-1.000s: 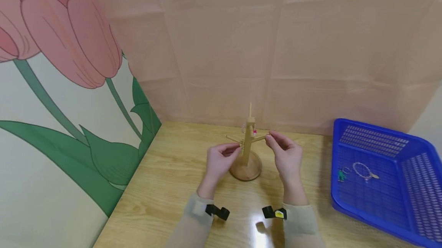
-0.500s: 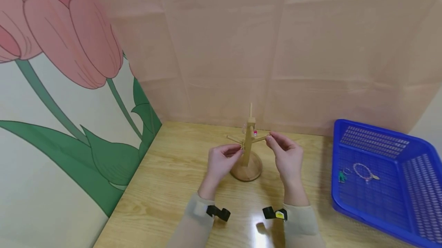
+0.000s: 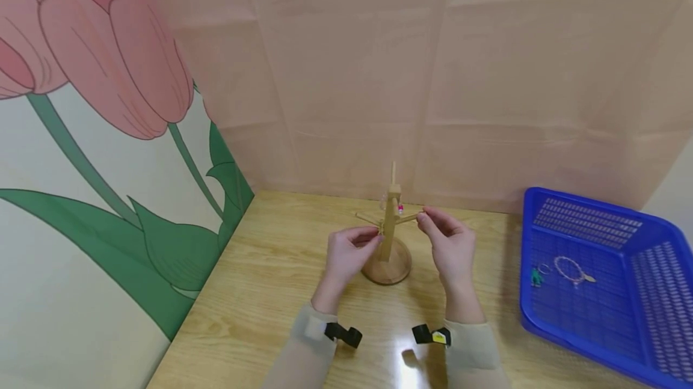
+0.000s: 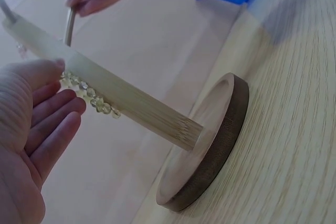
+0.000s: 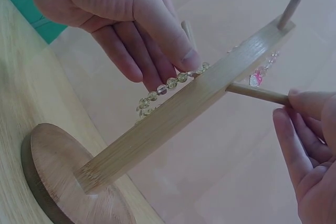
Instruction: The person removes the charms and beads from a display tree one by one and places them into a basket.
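Note:
A wooden jewelry stand (image 3: 387,232) with an upright post and several pegs stands on a round base (image 5: 58,166). Beside the post, my left hand (image 3: 349,252) pinches a bracelet of clear, yellowish beads (image 5: 171,83) between thumb and forefinger. The bracelet hangs down along the post (image 4: 142,98) in the left wrist view. From the other side, my right hand (image 3: 453,251) grips the end of a thin peg (image 5: 257,93) between thumb and fingers. Behind the post, another bracelet with a pink charm (image 5: 256,77) hangs, partly hidden.
At the right of the wooden table (image 3: 260,293) is a blue plastic basket (image 3: 585,317). Inside lie a green figure keychain (image 3: 536,277) and a beaded bracelet with a gold tag (image 3: 589,279). A pink cloth (image 3: 346,76) hangs behind the table.
My left hand has shifted slightly right, closer to the post, with the bead bracelet. My right hand stays at the peg's end.

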